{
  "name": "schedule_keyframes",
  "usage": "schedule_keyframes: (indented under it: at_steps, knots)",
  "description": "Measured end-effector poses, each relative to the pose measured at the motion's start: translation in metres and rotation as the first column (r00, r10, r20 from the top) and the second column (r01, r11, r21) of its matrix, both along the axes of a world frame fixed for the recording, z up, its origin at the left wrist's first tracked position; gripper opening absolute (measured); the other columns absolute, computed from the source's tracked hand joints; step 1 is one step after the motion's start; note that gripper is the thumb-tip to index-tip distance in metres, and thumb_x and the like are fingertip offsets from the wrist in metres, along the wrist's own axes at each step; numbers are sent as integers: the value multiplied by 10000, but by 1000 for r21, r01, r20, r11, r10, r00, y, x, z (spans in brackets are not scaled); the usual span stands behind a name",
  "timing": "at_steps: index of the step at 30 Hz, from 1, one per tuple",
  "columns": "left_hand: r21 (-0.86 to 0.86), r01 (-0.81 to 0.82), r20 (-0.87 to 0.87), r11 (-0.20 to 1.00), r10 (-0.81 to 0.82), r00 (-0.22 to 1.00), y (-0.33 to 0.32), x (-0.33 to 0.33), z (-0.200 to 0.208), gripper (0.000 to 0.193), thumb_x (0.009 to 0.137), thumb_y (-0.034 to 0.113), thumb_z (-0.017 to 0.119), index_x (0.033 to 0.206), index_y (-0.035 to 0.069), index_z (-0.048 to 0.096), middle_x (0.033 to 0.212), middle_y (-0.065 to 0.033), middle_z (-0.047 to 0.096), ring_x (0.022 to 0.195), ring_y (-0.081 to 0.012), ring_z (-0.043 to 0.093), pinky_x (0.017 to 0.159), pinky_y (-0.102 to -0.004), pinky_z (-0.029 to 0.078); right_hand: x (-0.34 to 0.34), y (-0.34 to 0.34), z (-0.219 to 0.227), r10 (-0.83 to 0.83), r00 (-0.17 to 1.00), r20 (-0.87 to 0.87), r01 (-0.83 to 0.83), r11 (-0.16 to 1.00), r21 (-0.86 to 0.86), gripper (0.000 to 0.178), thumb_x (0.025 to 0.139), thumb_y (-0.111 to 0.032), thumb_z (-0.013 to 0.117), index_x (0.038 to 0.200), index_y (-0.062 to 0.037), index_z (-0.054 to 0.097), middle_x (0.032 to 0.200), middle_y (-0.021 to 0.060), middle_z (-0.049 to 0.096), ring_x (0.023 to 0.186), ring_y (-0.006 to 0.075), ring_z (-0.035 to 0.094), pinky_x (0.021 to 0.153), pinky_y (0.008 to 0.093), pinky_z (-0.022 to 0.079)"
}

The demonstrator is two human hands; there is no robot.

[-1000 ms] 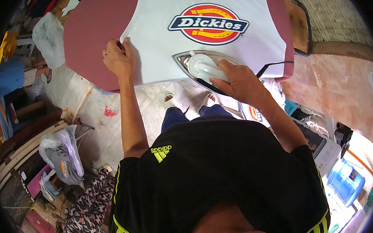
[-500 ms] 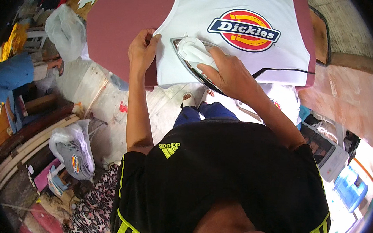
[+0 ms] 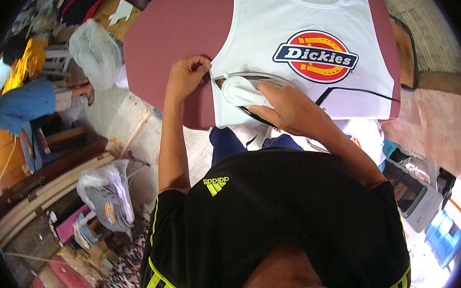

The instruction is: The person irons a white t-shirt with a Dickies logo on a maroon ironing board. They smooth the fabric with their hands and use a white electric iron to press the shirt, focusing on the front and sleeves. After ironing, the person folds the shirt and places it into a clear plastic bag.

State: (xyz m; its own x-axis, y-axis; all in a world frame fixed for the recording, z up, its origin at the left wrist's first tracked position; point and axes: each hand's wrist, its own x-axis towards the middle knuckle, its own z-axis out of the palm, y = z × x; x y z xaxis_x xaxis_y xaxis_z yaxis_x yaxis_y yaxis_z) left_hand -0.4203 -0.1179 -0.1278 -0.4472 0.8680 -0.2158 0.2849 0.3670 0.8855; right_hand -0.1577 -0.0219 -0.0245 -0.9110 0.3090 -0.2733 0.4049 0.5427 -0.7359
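A white sleeveless shirt (image 3: 265, 23) with a red, yellow and dark blue emblem lies spread on a padded table covered in maroon cloth (image 3: 180, 28). My right hand (image 3: 292, 108) is closed around the handle of a white clothes iron (image 3: 239, 91), which rests on the shirt near its left, lower part. The iron's tip points left, toward the armhole edge. My left hand (image 3: 187, 77) pinches the shirt's left edge between thumb and fingers, just beyond the iron's tip. The iron's black cord (image 3: 357, 91) runs off to the right across the shirt.
Clear plastic bags (image 3: 94, 51) hang left of the table. A bagged grey garment (image 3: 106, 199) sits by wooden poles at lower left. Another person in a blue shirt (image 3: 27, 105) is at far left. A blue water jug (image 3: 443, 239) stands at right, near a grey appliance (image 3: 416, 194).
The iron has slid left and nearer over the shirt and turned so its tip points more squarely left. My left hand keeps its pinch. My legs are now closer to the table.
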Motion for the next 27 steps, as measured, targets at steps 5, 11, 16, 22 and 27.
schedule_keyframes:
  at_steps: [5,11,16,22,27]
  knots:
    - [-84,312,-25,947,-315,949,15,-23,11,98,881,103,667,880,9,694,670,-35,639,561,-90,578,520,-267,467,3,-8,-12,-76,993,-87,83,993,89,416,941,-372,572,1041,29,535,914,284,635,867,457,619,779,509,470]
    - [-165,654,-138,739,-673,726,89,-85,27,267,922,277,665,962,14,685,737,-47,647,663,-114,599,620,-282,492,0,-48,3,-378,921,95,373,926,64,401,923,-329,614,1103,21,537,910,272,648,869,436,639,774,480,487]
    - [360,545,-712,757,-155,685,205,-111,25,426,899,403,668,1078,17,686,1028,-171,689,979,-275,647,847,-377,500,-19,-100,16,-845,525,102,850,517,-97,321,960,-264,603,1099,22,561,773,220,669,717,289,696,668,417,517]
    - [358,609,-824,707,-67,562,335,-139,-24,521,842,500,687,1084,38,701,1025,-149,695,985,-295,655,876,-398,499,-79,-100,26,-937,344,-55,910,347,-227,288,996,-234,516,1121,24,548,828,253,644,770,340,666,700,433,491]
    - [169,605,-633,778,-385,672,340,-109,-7,422,833,475,693,982,81,708,866,-102,710,867,-298,676,811,-423,507,-117,-69,-9,-860,455,-233,882,471,-13,330,1009,-256,471,1162,37,493,856,286,632,821,442,648,744,490,487]
